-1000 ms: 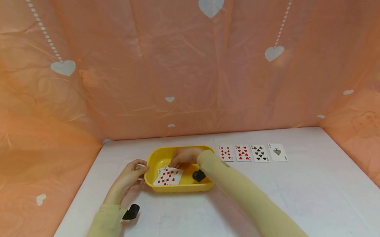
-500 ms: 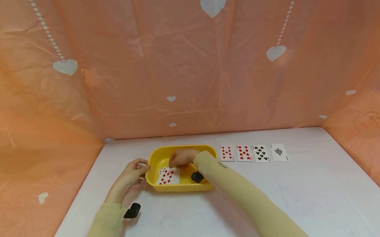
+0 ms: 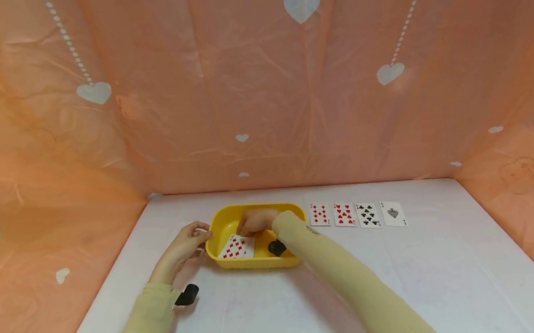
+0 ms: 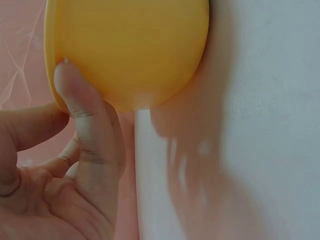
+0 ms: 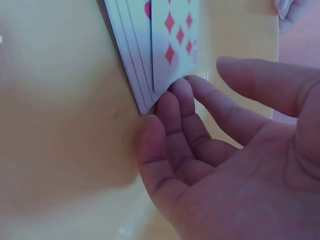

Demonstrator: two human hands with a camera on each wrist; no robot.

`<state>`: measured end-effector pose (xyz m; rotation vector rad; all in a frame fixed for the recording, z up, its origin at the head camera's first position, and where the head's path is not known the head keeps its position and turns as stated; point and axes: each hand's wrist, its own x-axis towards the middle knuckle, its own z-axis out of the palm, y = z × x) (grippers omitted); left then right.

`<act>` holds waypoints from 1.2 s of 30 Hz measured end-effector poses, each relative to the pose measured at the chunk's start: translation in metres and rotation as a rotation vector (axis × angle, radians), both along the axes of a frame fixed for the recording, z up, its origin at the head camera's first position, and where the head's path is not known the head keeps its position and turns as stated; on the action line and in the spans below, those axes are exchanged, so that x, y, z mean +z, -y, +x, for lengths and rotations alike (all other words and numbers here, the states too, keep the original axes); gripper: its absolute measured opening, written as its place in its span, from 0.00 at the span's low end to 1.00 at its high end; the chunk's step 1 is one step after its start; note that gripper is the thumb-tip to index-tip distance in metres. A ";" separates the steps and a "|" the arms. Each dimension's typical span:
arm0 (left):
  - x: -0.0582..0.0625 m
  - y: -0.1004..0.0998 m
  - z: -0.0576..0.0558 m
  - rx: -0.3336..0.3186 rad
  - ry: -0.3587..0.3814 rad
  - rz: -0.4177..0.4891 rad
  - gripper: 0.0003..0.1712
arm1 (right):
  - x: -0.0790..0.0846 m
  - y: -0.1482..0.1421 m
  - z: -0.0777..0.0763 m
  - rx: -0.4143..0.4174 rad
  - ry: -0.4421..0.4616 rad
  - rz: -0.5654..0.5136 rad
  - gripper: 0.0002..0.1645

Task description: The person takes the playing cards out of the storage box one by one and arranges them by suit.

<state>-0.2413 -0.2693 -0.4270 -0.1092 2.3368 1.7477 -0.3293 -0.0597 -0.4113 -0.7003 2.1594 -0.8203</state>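
Observation:
A yellow plastic basin [image 3: 257, 264] stands on the white table. My left hand [image 3: 184, 249] pinches its left rim; the left wrist view shows the thumb [image 4: 80, 92] against the basin's wall. Inside, my right hand [image 3: 257, 220] reaches to a small stack of playing cards [image 3: 237, 248] with a red diamond card on top. In the right wrist view, the fingertips [image 5: 170, 105] meet the near edge of the cards [image 5: 175, 45]. The thumb stays apart from them. The cards overlap with their edges stepped.
To the right of the basin, several face-up cards lie in a row: a diamond card [image 3: 320, 215], a heart card [image 3: 345, 215], a club card [image 3: 368, 215] and the ace of spades [image 3: 393, 214]. An orange curtain [image 3: 261, 108] hangs behind and at both sides.
In the basin, the diamond card on top has turned and lies more slanted. The right fingers have shifted slightly against the stack. The left hand keeps its hold on the rim.

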 end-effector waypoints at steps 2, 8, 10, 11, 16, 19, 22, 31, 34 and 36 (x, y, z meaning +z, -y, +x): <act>-0.001 -0.001 0.000 -0.004 0.000 0.003 0.18 | -0.001 -0.001 0.001 -0.002 0.005 -0.008 0.12; -0.003 -0.002 0.001 -0.007 -0.008 0.005 0.17 | -0.002 -0.006 0.002 -0.022 0.016 -0.040 0.02; -0.003 -0.002 0.000 -0.005 -0.013 0.004 0.17 | -0.001 -0.009 0.001 -0.023 0.021 -0.051 0.04; -0.003 -0.002 0.000 -0.006 -0.017 0.006 0.17 | -0.001 -0.010 0.000 -0.025 0.021 -0.057 0.05; -0.004 -0.002 -0.001 -0.017 -0.031 0.013 0.16 | 0.000 -0.016 -0.004 -0.063 0.072 -0.101 0.10; -0.003 -0.001 -0.001 -0.013 -0.026 0.008 0.16 | 0.001 -0.018 -0.006 -0.116 0.114 -0.136 0.05; -0.002 -0.001 -0.001 -0.012 -0.026 -0.002 0.16 | 0.006 -0.022 -0.008 -0.178 0.165 -0.174 0.07; -0.002 0.000 -0.002 0.001 -0.027 -0.010 0.17 | 0.026 -0.044 -0.014 -0.284 0.259 -0.351 0.20; -0.003 0.000 -0.003 0.004 -0.019 -0.019 0.17 | 0.035 -0.057 -0.016 -0.287 0.251 -0.405 0.22; -0.003 0.001 -0.004 0.008 -0.012 -0.026 0.17 | 0.040 -0.068 -0.017 -0.297 0.259 -0.432 0.23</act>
